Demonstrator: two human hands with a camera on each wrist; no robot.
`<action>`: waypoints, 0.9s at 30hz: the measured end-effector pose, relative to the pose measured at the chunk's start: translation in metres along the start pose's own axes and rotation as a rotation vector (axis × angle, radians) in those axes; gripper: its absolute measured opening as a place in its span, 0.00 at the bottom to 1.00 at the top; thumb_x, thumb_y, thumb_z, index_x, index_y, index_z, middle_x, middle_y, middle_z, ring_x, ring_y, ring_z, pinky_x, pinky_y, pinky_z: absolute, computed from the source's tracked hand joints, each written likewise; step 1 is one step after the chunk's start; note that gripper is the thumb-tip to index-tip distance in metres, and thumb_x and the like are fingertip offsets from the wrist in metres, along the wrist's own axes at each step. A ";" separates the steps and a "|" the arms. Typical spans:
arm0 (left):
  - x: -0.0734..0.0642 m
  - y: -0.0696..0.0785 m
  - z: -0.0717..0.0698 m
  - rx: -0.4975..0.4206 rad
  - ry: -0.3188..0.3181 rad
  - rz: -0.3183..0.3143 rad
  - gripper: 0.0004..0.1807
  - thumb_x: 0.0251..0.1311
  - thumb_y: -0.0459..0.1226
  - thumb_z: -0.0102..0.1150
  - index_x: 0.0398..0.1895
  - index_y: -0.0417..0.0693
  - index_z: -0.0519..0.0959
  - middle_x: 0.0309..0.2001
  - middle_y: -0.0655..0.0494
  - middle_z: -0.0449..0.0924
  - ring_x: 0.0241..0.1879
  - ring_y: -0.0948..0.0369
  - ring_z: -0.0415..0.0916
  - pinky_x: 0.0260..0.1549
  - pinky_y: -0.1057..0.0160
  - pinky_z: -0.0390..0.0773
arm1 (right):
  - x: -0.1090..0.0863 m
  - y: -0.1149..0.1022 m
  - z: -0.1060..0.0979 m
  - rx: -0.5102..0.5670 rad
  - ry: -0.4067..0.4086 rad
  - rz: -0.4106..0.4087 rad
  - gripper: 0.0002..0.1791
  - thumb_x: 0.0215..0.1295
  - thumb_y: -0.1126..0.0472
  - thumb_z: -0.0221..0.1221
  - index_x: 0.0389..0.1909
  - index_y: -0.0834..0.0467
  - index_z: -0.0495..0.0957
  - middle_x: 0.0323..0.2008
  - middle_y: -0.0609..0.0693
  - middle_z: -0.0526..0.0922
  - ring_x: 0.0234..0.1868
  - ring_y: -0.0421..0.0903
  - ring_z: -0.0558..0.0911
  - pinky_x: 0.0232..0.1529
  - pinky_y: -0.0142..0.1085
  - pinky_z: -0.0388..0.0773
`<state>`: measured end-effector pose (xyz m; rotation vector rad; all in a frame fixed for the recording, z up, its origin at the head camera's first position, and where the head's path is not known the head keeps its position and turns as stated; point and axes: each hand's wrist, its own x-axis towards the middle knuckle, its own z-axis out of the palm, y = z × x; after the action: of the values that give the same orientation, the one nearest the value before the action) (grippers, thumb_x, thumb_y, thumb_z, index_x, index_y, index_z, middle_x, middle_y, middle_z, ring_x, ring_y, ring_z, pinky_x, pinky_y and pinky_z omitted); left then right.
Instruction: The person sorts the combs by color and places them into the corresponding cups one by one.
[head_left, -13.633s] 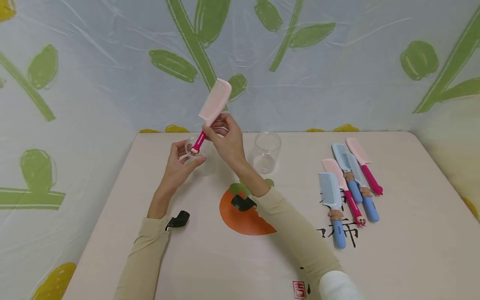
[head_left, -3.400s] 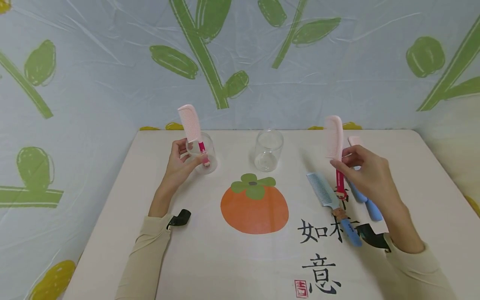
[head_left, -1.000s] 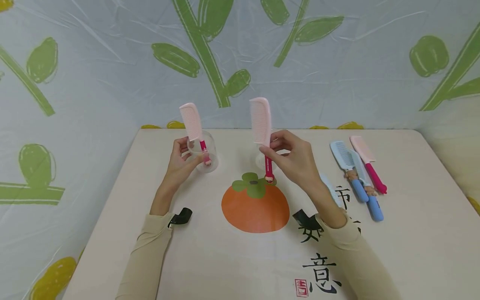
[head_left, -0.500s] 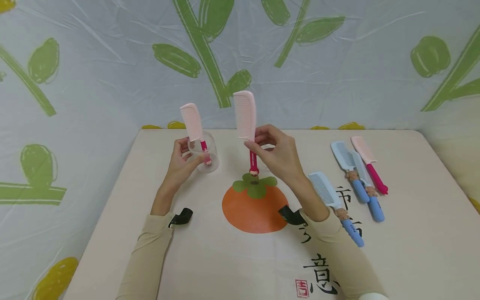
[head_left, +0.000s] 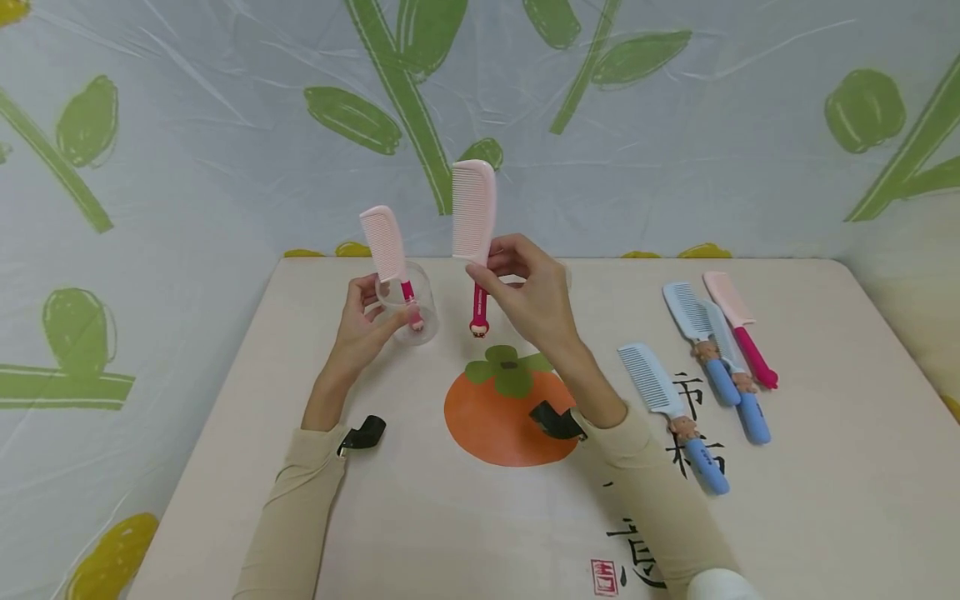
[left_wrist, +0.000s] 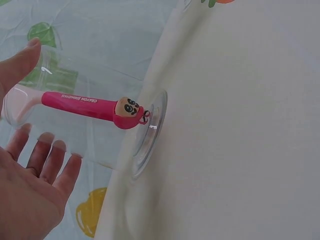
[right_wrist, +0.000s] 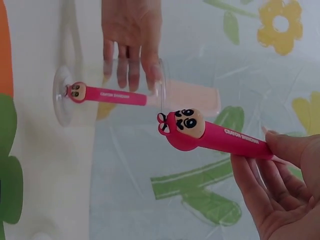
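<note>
My left hand (head_left: 362,327) steadies a clear glass cup (head_left: 426,302) near its rim, thumb on one side and fingers on the other. Inside the cup stands a pink comb (head_left: 383,242), its magenta handle and cartoon-head end (left_wrist: 127,112) down near the base. To the right, my right hand (head_left: 534,293) pinches a second pink comb (head_left: 475,212) where teeth and handle meet. That comb is upright, teeth up, with its magenta handle (right_wrist: 235,139) hanging above the table, apart from the cup. In the right wrist view the cartoon end points toward the cup.
On the table's right side lie several combs: a light blue comb (head_left: 652,379) nearest, two overlapping blue ones (head_left: 686,310) behind it, and a pink one (head_left: 727,296). A second glass cup is almost wholly hidden behind my right hand. A patterned sheet (head_left: 225,167) hangs behind the table (head_left: 420,525).
Since 3.4 s ago my right hand has carried the pink comb leftward from the right-hand group and raised it, nearing the left cup. My left hand has stayed on the cup.
</note>
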<state>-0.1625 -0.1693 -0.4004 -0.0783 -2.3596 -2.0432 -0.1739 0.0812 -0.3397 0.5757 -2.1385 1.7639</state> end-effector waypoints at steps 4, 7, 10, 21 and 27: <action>0.000 0.001 0.000 -0.005 0.003 -0.003 0.40 0.61 0.33 0.69 0.70 0.36 0.55 0.70 0.33 0.58 0.72 0.40 0.55 0.74 0.44 0.56 | 0.004 0.000 0.007 0.026 0.013 0.025 0.15 0.63 0.65 0.72 0.46 0.66 0.80 0.35 0.56 0.86 0.35 0.47 0.86 0.42 0.34 0.86; 0.000 0.001 0.000 -0.001 0.004 -0.006 0.40 0.61 0.33 0.69 0.70 0.37 0.55 0.70 0.34 0.58 0.72 0.40 0.54 0.74 0.44 0.56 | 0.007 0.001 0.012 0.046 0.026 0.043 0.15 0.63 0.65 0.71 0.47 0.66 0.80 0.36 0.57 0.86 0.37 0.47 0.86 0.42 0.34 0.85; 0.000 0.000 0.000 0.006 0.005 -0.007 0.40 0.61 0.33 0.69 0.70 0.38 0.55 0.69 0.36 0.59 0.71 0.43 0.56 0.74 0.45 0.57 | 0.009 0.002 0.017 0.058 0.033 0.051 0.16 0.64 0.65 0.71 0.48 0.66 0.80 0.37 0.57 0.86 0.38 0.48 0.86 0.44 0.33 0.85; 0.000 0.001 0.000 -0.003 0.003 0.002 0.39 0.61 0.32 0.68 0.70 0.37 0.55 0.69 0.37 0.59 0.70 0.44 0.56 0.74 0.47 0.58 | 0.021 0.004 0.037 0.159 0.083 0.033 0.16 0.64 0.65 0.70 0.48 0.68 0.79 0.39 0.60 0.84 0.39 0.50 0.86 0.43 0.35 0.86; 0.001 -0.001 0.000 0.003 0.003 0.015 0.39 0.62 0.32 0.68 0.70 0.37 0.55 0.69 0.36 0.59 0.71 0.42 0.55 0.73 0.46 0.58 | 0.027 0.003 0.047 0.179 0.117 0.001 0.16 0.64 0.66 0.70 0.49 0.69 0.79 0.40 0.59 0.84 0.40 0.49 0.85 0.44 0.36 0.86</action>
<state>-0.1632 -0.1694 -0.4010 -0.0929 -2.3525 -2.0315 -0.1981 0.0325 -0.3385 0.5007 -1.9174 1.9522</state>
